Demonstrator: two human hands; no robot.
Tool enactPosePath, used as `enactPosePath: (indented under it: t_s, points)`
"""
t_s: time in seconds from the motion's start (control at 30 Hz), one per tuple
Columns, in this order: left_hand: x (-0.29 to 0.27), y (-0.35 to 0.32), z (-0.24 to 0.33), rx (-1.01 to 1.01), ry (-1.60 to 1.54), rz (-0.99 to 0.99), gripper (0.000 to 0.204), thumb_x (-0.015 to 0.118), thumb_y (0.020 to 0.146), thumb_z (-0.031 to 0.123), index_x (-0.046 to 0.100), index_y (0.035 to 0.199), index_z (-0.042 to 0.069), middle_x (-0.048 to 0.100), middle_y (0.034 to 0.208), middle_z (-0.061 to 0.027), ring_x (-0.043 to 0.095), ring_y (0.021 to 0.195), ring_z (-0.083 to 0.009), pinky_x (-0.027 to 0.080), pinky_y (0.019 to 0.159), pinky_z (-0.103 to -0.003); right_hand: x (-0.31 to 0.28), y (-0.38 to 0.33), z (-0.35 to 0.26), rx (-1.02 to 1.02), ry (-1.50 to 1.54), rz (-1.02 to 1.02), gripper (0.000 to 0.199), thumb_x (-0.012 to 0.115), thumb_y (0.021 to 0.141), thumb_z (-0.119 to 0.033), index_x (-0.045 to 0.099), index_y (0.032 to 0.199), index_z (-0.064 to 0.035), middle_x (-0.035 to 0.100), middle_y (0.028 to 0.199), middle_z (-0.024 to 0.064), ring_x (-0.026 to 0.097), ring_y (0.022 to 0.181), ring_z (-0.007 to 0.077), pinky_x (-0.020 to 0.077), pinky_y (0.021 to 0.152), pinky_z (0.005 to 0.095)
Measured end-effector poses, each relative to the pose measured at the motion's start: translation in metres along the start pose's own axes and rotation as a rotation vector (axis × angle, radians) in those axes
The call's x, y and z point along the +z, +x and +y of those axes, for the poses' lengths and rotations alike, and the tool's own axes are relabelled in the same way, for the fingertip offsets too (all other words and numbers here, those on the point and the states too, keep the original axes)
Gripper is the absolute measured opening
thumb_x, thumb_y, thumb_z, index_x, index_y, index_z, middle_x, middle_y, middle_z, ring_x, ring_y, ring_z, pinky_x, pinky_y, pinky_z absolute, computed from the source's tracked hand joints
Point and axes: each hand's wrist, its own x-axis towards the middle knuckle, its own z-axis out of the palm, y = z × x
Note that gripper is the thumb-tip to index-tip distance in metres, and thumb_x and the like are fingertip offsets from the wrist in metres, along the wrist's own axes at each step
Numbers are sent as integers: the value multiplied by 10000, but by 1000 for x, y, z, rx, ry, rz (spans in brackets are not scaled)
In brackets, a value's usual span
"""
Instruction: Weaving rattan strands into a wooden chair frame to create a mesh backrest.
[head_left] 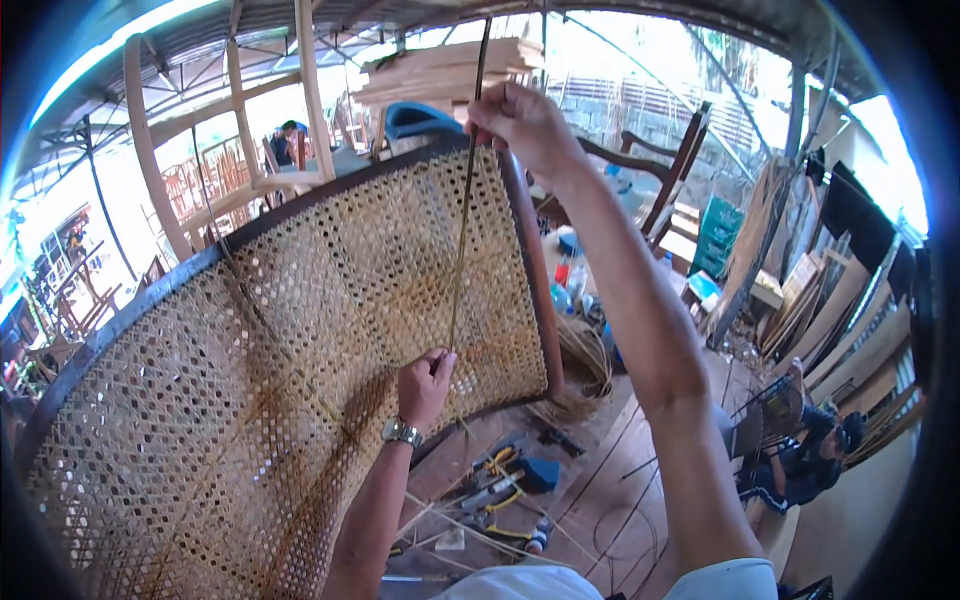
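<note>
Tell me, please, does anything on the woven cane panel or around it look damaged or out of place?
The woven cane panel looks intact, with no torn or sagging spots. A cane strand is stretched taut between the right hand and left hand. Below, hand tools and loose strands lie scattered on the plank floor.

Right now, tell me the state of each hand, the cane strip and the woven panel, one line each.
Left hand: closed, pinching the lower end of the cane strip against the panel.
Right hand: raised, pinching the strip higher up.
Cane strip: stretched taut between both hands, near vertical.
Woven cane panel: tilted in its dark curved frame, weave looks finished.
Hand tools: lying loose on the plank floor.
</note>
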Motion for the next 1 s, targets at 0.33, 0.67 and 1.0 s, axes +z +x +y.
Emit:
enactPosePath:
  t_s: [0.33,0.67,1.0]
  points:
    - [-56,85,162,60,-400,88,225,794,1258,210,909,1274,17,935,1000,-22,705,724,-25,570,674,-289,-11,-14,-24,11,108,13,154,824,1247,-179,823,1256,-26,909,1084,71,798,914,109,620,806,295]
    - [-70,90,189,-8,-443,39,220,771,1264,199,913,1287,34,961,1070,-20,627,744,-7,500,686,-264,-29,-37,-52,159,314,-9,220,822,1251,-204,856,1383,-31,938,1193,109,875,997,147,704,856,311]
    - [-87,71,199,-95,-433,-5,259,734,1285,221,852,1386,14,971,1129,-90,865,954,-85,644,828,-304,-24,-56,-65,145,253,18,148,794,1267,-189,835,1363,-85,924,1158,48,834,977,88,628,850,258]
